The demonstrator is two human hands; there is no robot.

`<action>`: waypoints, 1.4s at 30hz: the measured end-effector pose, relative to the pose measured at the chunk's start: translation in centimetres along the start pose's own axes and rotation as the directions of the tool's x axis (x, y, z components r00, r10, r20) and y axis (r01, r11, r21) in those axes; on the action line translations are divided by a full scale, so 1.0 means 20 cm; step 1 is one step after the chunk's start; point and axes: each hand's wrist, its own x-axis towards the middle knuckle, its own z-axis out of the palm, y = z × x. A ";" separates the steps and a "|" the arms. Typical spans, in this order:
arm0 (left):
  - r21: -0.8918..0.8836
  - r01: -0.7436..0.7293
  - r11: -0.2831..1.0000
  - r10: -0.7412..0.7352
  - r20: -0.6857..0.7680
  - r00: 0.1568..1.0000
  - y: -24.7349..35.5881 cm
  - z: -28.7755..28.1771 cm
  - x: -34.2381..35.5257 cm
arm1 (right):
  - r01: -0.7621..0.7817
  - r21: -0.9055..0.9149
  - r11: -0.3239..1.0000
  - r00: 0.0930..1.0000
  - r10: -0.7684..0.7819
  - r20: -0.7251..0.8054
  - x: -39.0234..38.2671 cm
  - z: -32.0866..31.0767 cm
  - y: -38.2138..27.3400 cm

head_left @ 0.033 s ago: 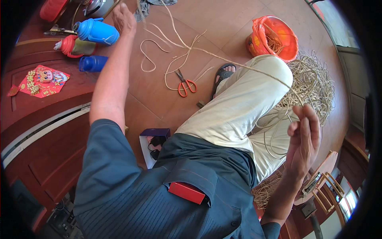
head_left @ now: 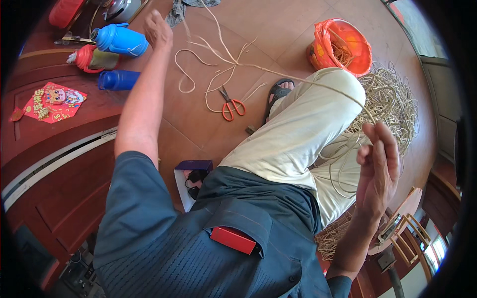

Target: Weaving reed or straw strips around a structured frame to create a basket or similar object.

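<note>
My right hand [head_left: 378, 166], raised at the right over my thigh, pinches a thin beige cord [head_left: 318, 84] between thumb and fingers. From there the cord runs across my knee to a crossing of several strands [head_left: 236, 63] over the brown floor. My left hand [head_left: 158, 31] reaches far out at the upper left, near a blurred strand [head_left: 188, 31]; its fingers do not show clearly enough to tell a grip. Orange-handled scissors [head_left: 231, 108] lie beside the strands. Behind my right hand a big tangled heap of cord [head_left: 392, 104] lies on the floor.
A red bag-lined bucket [head_left: 358, 48] stands beyond my knee. At the left are a light blue flask [head_left: 119, 39], a red-topped bottle [head_left: 89, 58] and a dark blue bottle [head_left: 118, 80]. An opened box [head_left: 185, 191] sits beside my hip. A wooden stool-like frame [head_left: 410, 238] is at the lower right.
My left hand has shifted slightly down and to the right, and the strand near it has moved. My right hand is a little higher, still pinching the cord.
</note>
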 end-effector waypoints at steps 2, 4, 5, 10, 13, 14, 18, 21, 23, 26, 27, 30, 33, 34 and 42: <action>0.086 0.070 0.994 -0.098 0.376 0.922 -0.21 -0.01 -0.25 | -0.009 -0.109 0.994 0.989 0.025 0.149 0.05 0.11 -0.02; 0.293 0.103 0.951 -0.297 0.763 0.574 -0.40 -0.02 -0.53 | 0.031 -0.247 0.968 0.990 0.005 0.144 0.05 0.18 -0.02; 0.316 -0.029 0.948 -0.270 0.852 0.448 -0.46 -0.03 -0.73 | 0.124 -0.374 0.919 0.978 -0.048 0.205 0.06 0.20 -0.01; 0.432 0.077 0.899 -0.431 0.835 0.342 -0.49 -0.19 -1.45 | 0.253 -0.589 0.768 0.964 -0.254 0.083 0.01 0.04 0.06; 0.452 -0.106 0.886 -0.406 0.865 0.295 -0.40 -0.19 -1.57 | 0.312 -0.570 0.760 0.933 -0.360 0.031 -0.05 -0.13 0.10; 0.423 -0.193 0.885 -0.376 0.895 0.238 -0.38 -0.17 -1.58 | 0.294 -0.571 0.767 0.940 -0.341 0.026 -0.08 -0.18 0.10; 0.334 -0.394 0.856 -0.315 0.942 0.115 -0.33 -0.01 -1.58 | 0.222 -0.614 0.757 0.915 -0.379 -0.136 -0.16 -0.34 0.09; 0.354 -0.431 0.830 -0.347 0.933 0.098 -0.32 0.11 -1.60 | 0.168 -0.632 0.757 0.891 -0.391 -0.232 -0.19 -0.42 0.09; 0.352 -0.435 0.828 -0.349 0.933 0.090 -0.31 0.16 -1.61 | 0.113 -0.635 0.765 0.877 -0.377 -0.299 -0.21 -0.45 0.09; 0.373 -0.396 0.839 -0.361 0.926 0.106 -0.27 0.22 -1.64 | 0.090 -0.651 0.754 0.876 -0.371 -0.308 -0.21 -0.49 0.08; 0.386 -0.354 0.852 -0.366 0.922 0.125 -0.26 0.23 -1.65 | 0.092 -0.650 0.755 0.877 -0.370 -0.307 -0.21 -0.50 0.08; 0.325 -0.444 0.835 -0.285 0.946 0.156 -0.23 0.24 -1.72 | 0.061 -0.663 0.746 0.871 -0.365 -0.330 -0.21 -0.52 0.08; 0.253 -0.475 0.843 -0.170 0.963 0.211 -0.24 0.21 -1.77 | 0.046 -0.667 0.743 0.861 -0.368 -0.350 -0.20 -0.53 0.09; 0.252 -0.476 0.842 -0.170 0.963 0.209 -0.25 0.20 -1.76 | 0.056 -0.665 0.745 0.872 -0.361 -0.331 -0.21 -0.53 0.10; 0.367 -0.093 0.925 -0.308 0.872 0.381 -0.21 0.20 -1.69 | 0.024 -0.729 0.684 0.844 -0.404 -0.351 -0.23 -0.58 0.11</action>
